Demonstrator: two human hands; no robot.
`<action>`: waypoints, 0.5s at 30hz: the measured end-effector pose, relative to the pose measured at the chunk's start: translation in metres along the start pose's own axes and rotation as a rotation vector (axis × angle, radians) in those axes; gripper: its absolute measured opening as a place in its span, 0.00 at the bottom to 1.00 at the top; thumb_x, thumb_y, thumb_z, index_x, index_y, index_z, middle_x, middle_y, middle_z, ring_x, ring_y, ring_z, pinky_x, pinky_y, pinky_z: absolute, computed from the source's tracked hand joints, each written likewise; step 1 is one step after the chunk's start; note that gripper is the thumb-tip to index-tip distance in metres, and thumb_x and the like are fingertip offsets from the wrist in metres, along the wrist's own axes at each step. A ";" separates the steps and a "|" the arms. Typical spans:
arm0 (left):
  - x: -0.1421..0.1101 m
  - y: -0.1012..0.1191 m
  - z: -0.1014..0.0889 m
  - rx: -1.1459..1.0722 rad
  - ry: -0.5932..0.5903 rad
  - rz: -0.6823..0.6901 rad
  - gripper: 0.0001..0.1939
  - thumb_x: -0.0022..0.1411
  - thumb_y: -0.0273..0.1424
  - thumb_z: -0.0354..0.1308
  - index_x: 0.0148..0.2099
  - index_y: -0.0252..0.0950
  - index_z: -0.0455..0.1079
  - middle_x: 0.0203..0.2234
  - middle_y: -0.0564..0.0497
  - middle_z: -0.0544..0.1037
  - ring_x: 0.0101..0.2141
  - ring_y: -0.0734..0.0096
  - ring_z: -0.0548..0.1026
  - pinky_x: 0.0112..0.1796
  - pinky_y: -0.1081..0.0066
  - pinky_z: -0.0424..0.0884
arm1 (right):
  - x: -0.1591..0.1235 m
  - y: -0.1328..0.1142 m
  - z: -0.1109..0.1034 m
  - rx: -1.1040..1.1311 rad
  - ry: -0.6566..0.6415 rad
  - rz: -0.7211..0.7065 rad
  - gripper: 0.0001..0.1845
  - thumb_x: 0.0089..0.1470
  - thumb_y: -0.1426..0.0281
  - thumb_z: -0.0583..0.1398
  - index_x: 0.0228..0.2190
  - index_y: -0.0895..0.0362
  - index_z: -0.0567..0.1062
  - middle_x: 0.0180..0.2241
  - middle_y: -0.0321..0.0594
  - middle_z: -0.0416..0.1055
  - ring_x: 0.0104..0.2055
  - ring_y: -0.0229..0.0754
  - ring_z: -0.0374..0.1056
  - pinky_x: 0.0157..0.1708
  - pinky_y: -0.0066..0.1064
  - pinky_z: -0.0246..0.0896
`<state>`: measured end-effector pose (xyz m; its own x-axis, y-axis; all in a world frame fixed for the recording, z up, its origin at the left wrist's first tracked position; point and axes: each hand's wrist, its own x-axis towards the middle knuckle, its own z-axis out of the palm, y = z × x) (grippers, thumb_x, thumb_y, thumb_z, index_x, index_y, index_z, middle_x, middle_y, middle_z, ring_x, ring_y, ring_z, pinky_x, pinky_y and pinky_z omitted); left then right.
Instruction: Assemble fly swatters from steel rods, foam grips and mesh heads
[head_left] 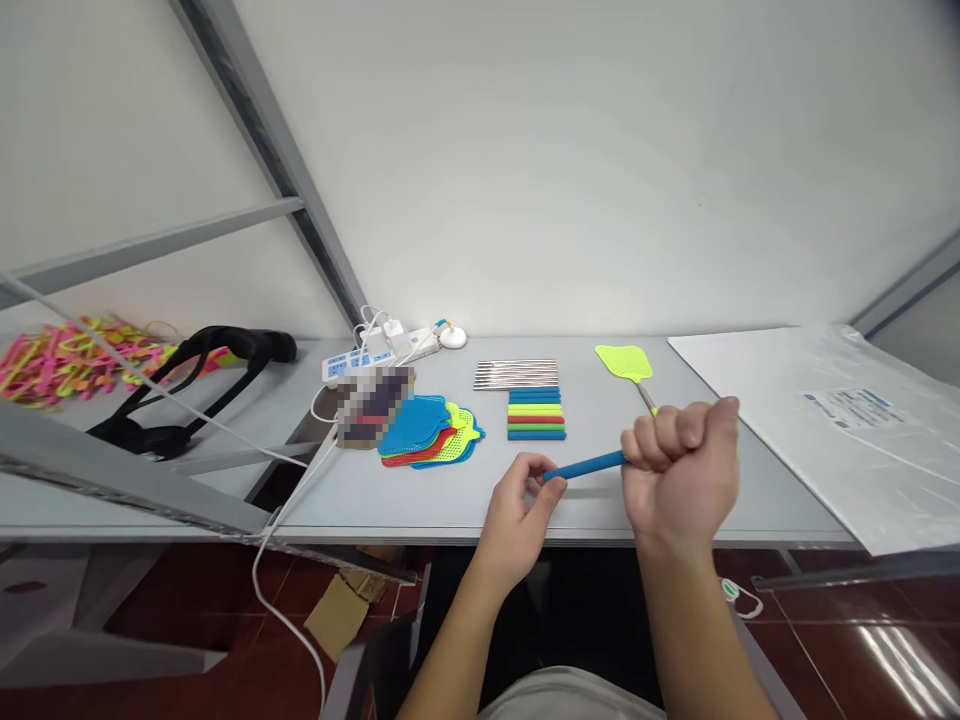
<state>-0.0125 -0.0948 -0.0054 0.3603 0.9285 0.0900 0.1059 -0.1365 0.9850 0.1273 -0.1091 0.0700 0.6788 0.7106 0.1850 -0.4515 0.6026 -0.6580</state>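
Blue and slender, a tube point(589, 466) ran left to right above the near part of the grey table point(360, 505), its right end a little higher in view. The left hand point(514, 520) pinched its left end between thumb and fingers; the right hand point(675, 480) was closed in a fist around its right end. Both hands were on it, so neither was nearer, and its middle lay bare between them.

Beyond the tube, slightly left, coloured tubes point(536, 435) lay side by side, also pointing left to right, with metal rods point(510, 375) just past them. Mesh swatter heads point(412, 425) overlapped farther left. A yellow swatter point(624, 362) lay beyond the right fist. At far right, clear plastic film covered a white flat package point(750, 400); its contents could not be told.
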 end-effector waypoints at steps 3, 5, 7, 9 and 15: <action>-0.013 0.004 -0.003 -0.010 -0.127 -0.011 0.15 0.69 0.43 0.48 0.37 0.38 0.65 0.28 0.54 0.68 0.31 0.71 0.65 0.34 0.72 0.62 | 0.003 -0.019 -0.014 0.079 0.119 0.045 0.25 0.62 0.59 0.56 0.18 0.55 0.55 0.15 0.25 0.40 0.16 0.31 0.33 0.14 0.26 0.35; -0.018 0.007 -0.001 -0.054 -0.194 -0.022 0.16 0.70 0.44 0.46 0.35 0.38 0.62 0.26 0.55 0.64 0.28 0.72 0.61 0.31 0.72 0.60 | 0.003 -0.025 -0.021 0.140 0.151 0.086 0.24 0.63 0.61 0.55 0.19 0.55 0.55 0.15 0.25 0.40 0.17 0.31 0.32 0.13 0.26 0.35; -0.023 0.008 0.002 -0.127 -0.214 -0.028 0.16 0.69 0.43 0.47 0.32 0.38 0.58 0.24 0.56 0.60 0.27 0.73 0.57 0.29 0.72 0.57 | 0.001 -0.026 -0.025 0.187 0.153 0.131 0.24 0.63 0.61 0.55 0.19 0.55 0.55 0.16 0.25 0.40 0.17 0.31 0.32 0.13 0.25 0.35; -0.026 0.006 0.006 -0.212 -0.220 -0.012 0.17 0.68 0.42 0.49 0.30 0.38 0.56 0.23 0.57 0.56 0.25 0.73 0.54 0.28 0.71 0.55 | -0.002 -0.025 -0.027 0.207 0.131 0.166 0.23 0.62 0.61 0.56 0.19 0.55 0.55 0.16 0.24 0.39 0.17 0.31 0.32 0.13 0.24 0.36; -0.031 -0.012 0.012 -0.449 -0.104 0.090 0.19 0.66 0.40 0.49 0.25 0.39 0.49 0.19 0.57 0.52 0.23 0.73 0.50 0.26 0.69 0.50 | -0.016 -0.014 -0.027 0.187 -0.014 0.196 0.19 0.60 0.59 0.58 0.23 0.55 0.62 0.20 0.25 0.42 0.18 0.31 0.42 0.17 0.21 0.49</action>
<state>-0.0135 -0.1259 -0.0221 0.4433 0.8770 0.1854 -0.3332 -0.0307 0.9423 0.1389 -0.1386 0.0569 0.5607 0.8243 0.0786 -0.6733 0.5091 -0.5362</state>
